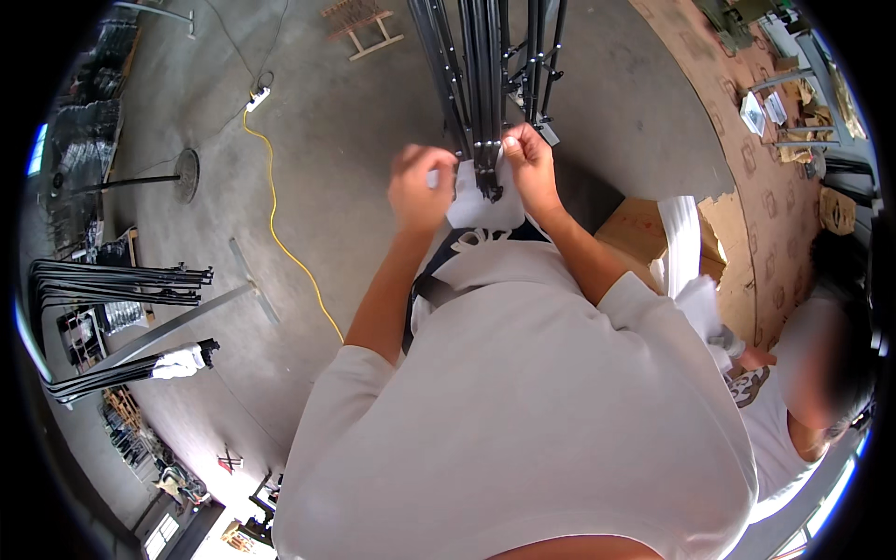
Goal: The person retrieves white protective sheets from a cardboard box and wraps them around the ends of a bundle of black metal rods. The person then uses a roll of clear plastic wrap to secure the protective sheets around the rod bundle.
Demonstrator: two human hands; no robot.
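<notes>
This is a workshop or small factory hall: its wide grey concrete floor (pixel 317 168) carries a yellow cable (pixel 273 215) running from a white power strip (pixel 259 99). At left are 2 bundles of black rods (pixel 121 285) and a pedestal fan (pixel 188 175); ahead, a cluster of black tubes (pixel 481 75); at right, an open cardboard box (pixel 635 229).
</notes>
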